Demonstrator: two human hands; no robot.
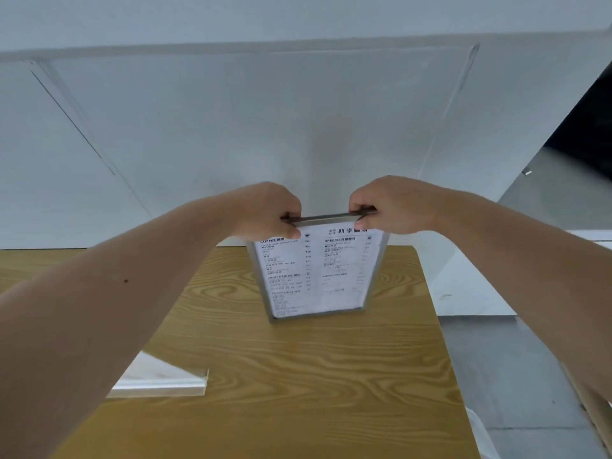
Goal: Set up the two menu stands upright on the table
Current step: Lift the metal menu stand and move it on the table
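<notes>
You had the first menu stand upright near the far middle of the worktop, its printed face turned toward you and its bottom edge on or just above the wood; the picture did not settle which. Your left hand pinched the top left corner and your right hand the top right corner, both closed on the top edge with thumbs on the near face. To finish this step well, you needed to ease the base down flat, keep the top edge level between both hands, and let go only once the stand felt steady, releasing both sides together so that it would not twist or tip backward. The second menu stand lay flat at the near left edge of the worktop, partly hidden under your left forearm and seemingly overhanging the edge a little, so I judged it the next thing to pick up, with care not to nudge it off. The worktop was a yellowish wood-grain board with a rounded far right corner, otherwise bare. Beyond it stood a pale grey wall with panel lines, and grey floor showed on the right.
</notes>
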